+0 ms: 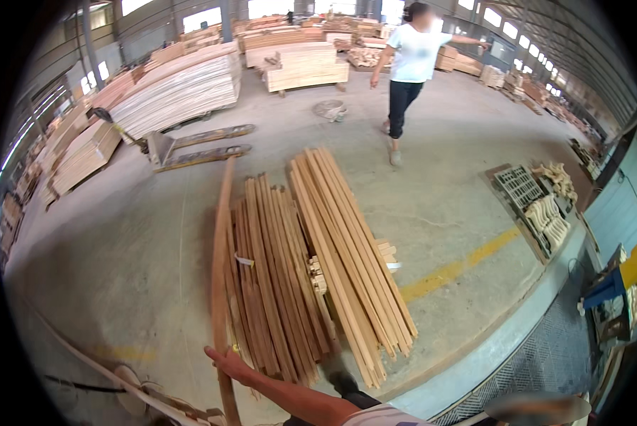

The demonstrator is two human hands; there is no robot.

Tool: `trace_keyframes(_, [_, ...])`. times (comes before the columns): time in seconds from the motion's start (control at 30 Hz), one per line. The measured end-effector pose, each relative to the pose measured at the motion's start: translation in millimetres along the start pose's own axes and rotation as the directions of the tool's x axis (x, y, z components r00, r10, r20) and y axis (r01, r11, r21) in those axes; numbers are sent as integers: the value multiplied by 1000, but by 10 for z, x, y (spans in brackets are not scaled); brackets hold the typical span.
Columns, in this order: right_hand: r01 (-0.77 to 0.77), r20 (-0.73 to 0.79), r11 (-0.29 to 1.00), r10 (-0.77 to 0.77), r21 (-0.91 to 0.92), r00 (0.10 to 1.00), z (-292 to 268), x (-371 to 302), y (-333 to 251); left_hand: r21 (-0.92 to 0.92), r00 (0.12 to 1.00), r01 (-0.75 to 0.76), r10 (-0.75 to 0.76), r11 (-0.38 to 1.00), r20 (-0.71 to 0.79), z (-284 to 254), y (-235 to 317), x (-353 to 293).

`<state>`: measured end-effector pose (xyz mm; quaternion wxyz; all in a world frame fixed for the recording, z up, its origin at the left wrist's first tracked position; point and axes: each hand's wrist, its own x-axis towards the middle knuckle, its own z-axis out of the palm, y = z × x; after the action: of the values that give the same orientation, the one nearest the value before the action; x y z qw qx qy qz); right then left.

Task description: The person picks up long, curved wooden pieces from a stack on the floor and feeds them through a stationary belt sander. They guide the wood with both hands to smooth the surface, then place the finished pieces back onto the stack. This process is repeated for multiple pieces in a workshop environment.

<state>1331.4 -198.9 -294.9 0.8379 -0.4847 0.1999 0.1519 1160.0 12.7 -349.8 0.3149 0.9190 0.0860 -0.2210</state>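
My left hand (232, 365) comes in on a bare forearm from the lower edge and grips a long, reddish-brown wooden plank (220, 284) near its close end. The plank runs away from me along the left side of a stack of brown wooden strips (265, 263). Beside that stack, on its right, lies a bundle of paler, longer strips (350, 248), set at a slant. Short pale blocks (318, 275) show between the two piles. My right hand is not in view.
A pallet jack (169, 148) stands at the far left, near large lumber stacks (180, 89). A person in a white shirt (412, 60) is beyond the strips, one arm stretched out. On the right are a pallet holding pale wooden parts (546, 220) and a raised ledge (475, 376).
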Motion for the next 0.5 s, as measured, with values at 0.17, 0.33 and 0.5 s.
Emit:
trace_keyframes(0.17, [-154,230,949,91,274,969,-28,-585,-289,-75,1000,23,-25,997,-16,128,-86,-359])
trace_keyframes(0.33, [23,237,981,-70,192,969,76,-1094,-813,-67,999,47,-47,997,5,280,-22,-407])
trace_keyframes(0.5, [197,293,944,-273,264,916,104,-1435,-1208,-88,999,23,-20,996,29,452,57,-423])
